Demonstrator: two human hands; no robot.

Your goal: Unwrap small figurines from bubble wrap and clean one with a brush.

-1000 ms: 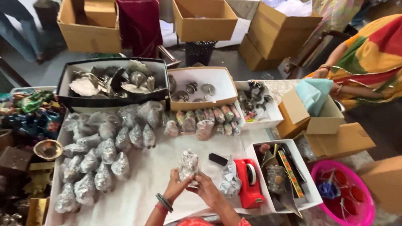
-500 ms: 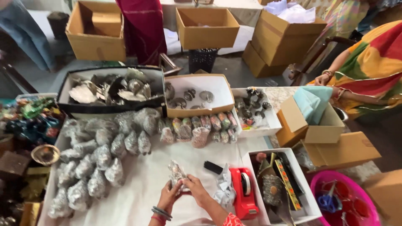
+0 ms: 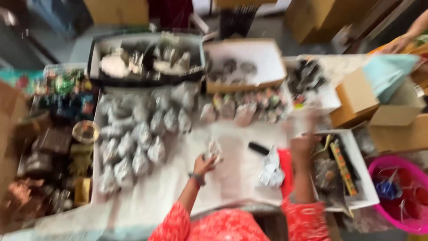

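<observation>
The view is blurred by motion. My left hand (image 3: 204, 165) grips a small clear-wrapped packet (image 3: 214, 149) over the white sheet (image 3: 232, 178) on the table. My right hand (image 3: 305, 145) is out to the right, at the near-left edge of a white tray (image 3: 361, 178) of small items; whether it holds anything is too blurred to tell. A red tape dispenser (image 3: 285, 172) lies beside my right forearm, with crumpled clear wrap (image 3: 272, 169) just left of it.
Several wrapped packets (image 3: 133, 143) lie in rows at the left. A black tray (image 3: 147, 58) and a cardboard box (image 3: 245, 62) sit at the back, a pink tub (image 3: 401, 192) at the right. Another person's hand (image 3: 397, 43) is at the far right.
My hands have parted: the right one left the packet and moved right to the white tray. The left keeps the packet. The camera has swung, blurring the view.
</observation>
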